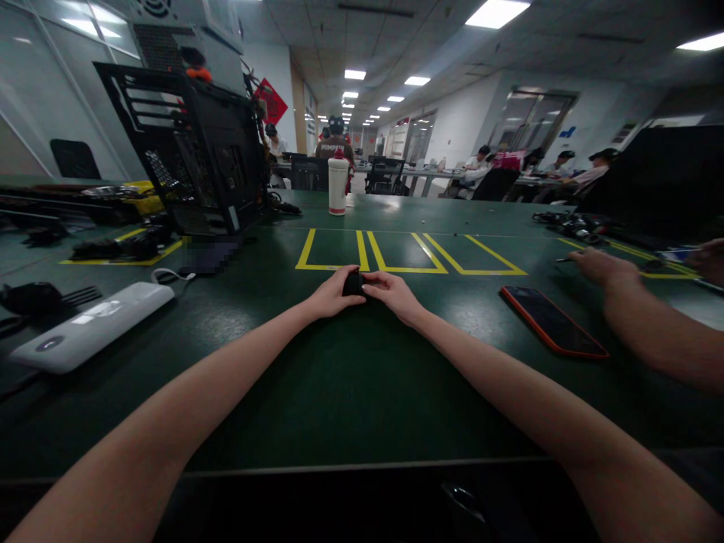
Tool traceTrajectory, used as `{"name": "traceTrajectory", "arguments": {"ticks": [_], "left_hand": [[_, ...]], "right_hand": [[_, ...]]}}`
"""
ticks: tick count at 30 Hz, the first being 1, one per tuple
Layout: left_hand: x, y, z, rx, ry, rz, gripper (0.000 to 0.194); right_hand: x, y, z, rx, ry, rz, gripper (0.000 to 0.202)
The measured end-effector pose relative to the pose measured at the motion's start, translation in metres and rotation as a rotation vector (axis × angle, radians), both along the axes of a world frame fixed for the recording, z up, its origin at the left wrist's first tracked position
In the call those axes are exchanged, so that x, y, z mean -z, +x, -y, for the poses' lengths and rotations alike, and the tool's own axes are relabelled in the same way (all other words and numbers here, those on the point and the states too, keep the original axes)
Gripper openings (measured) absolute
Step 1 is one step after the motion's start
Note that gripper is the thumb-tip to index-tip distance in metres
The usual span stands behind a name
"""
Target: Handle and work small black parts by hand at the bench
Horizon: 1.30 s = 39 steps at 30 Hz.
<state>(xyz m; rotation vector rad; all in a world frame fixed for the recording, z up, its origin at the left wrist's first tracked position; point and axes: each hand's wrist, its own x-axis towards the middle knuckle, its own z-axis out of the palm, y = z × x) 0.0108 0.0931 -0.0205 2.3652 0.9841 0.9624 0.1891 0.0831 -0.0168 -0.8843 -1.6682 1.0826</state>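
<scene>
Between both hands, just in front of the yellow tape outlines [403, 269], is a small black object [353, 283]. My left hand [335, 293] grips it from the left, with thumb and fingers bent round it. From the right, my right hand [394, 294] touches the same object with its fingertips, its fingers drawn together. The object's details are too dark and small to tell. Both hands are low over the green table [339, 392].
At right lie an orange-edged phone [554, 321] and another person's hands [608, 270]. A white power strip [93, 326] and a black computer case [218, 154] stand left. A white cup [338, 186] is behind the tape.
</scene>
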Motion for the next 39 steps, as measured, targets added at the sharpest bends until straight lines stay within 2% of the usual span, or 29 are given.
{"name": "traceTrajectory", "arguments": {"ticks": [6, 10, 19, 25, 29, 35, 39], "left_hand": [[-0.0007, 0.0025, 0.0015, -0.058, 0.09, -0.092, 0.067], [-0.0025, 0.0043, 0.0029, -0.106, 0.083, -0.144, 0.068], [-0.0065, 0.0045, 0.0071, -0.083, 0.051, -0.146, 0.066], [-0.0057, 0.0024, 0.0078, -0.081, 0.029, -0.129, 0.067], [-0.0032, 0.0021, 0.0058, -0.081, 0.032, -0.111, 0.065], [-0.0041, 0.0026, 0.0057, -0.077, 0.047, -0.125, 0.066], [-0.0059, 0.0028, 0.0072, -0.077, 0.064, -0.139, 0.067]], "right_hand": [[0.0023, -0.0019, -0.0015, -0.011, -0.027, -0.045, 0.031], [0.0003, -0.0031, -0.002, -0.008, -0.06, -0.06, 0.035], [-0.0032, -0.0003, 0.0029, -0.087, -0.069, -0.097, 0.039], [-0.0021, -0.002, 0.0018, -0.04, -0.098, -0.109, 0.029], [-0.0011, -0.0023, -0.0004, -0.026, -0.092, -0.085, 0.035], [-0.001, 0.0013, -0.0022, -0.079, -0.059, -0.053, 0.033], [-0.0026, 0.0001, 0.0, -0.083, -0.119, -0.095, 0.029]]}}
